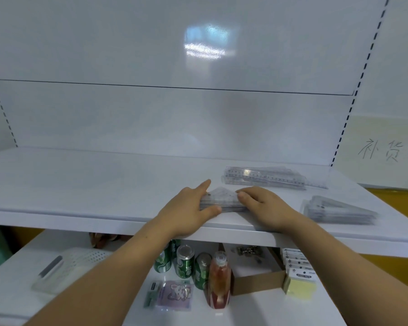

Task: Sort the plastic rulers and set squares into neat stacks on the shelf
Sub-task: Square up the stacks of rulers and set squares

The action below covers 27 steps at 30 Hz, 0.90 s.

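Clear set squares (222, 199) lie stacked on the shelf (80, 184); left hand (189, 208) grips one end, right hand (262, 203) seemingly clasps the other.

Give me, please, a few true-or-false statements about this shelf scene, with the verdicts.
1. The left hand and right hand both hold the middle stack of set squares. True.
2. The rulers lie nearer the shelf's front edge than the hands. False: they lie behind the hands, to the right.
3. A second stack of set squares lies right of the right hand. True.
4. The cans below are red. False: they are green.
5. The sticky notes sit left of the cans. False: they sit to the right.
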{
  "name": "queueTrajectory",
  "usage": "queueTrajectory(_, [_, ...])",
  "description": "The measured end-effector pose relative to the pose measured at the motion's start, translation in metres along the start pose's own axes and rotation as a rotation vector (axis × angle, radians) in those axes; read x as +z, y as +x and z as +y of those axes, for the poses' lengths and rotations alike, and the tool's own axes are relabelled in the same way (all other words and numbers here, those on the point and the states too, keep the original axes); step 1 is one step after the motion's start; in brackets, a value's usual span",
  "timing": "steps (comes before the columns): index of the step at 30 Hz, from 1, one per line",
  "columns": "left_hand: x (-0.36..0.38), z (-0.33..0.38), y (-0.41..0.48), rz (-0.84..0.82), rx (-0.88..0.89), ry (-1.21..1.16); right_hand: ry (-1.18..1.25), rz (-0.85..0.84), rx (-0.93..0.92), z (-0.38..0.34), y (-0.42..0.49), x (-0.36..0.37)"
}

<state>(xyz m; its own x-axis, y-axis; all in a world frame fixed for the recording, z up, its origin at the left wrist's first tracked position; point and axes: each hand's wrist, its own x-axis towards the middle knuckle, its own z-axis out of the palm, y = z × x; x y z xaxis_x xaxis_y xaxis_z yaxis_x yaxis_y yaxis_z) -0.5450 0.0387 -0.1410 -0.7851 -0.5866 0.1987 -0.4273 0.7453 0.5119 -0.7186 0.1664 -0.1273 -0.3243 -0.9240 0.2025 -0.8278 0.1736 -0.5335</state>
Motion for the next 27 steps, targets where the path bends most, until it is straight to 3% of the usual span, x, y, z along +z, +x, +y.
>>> queueTrajectory(3, [0.0024, 0.0016, 0.0001, 0.023, 0.021, 0.028, -0.082, -0.002, -0.053, -0.0011, 0.0004, 0.0010])
queueTrajectory(7, [0.0033, 0.0004, 0.0000, 0.026, 0.025, 0.066, -0.019, -0.007, -0.044, -0.0023, -0.0019, 0.0000])
queueTrajectory(10, [0.0035, 0.0012, -0.0022, 0.088, 0.022, 0.004, -0.099, 0.006, -0.083, 0.0019, 0.0011, 0.0045])
queueTrajectory(16, [0.0013, 0.0011, -0.0045, 0.187, 0.002, -0.120, -0.028, 0.020, -0.128, -0.0007, -0.0076, 0.0016])
queueTrajectory(27, [0.0020, -0.0007, -0.0048, 0.152, -0.011, -0.059, 0.066, 0.060, -0.022, 0.0042, -0.0059, -0.0005])
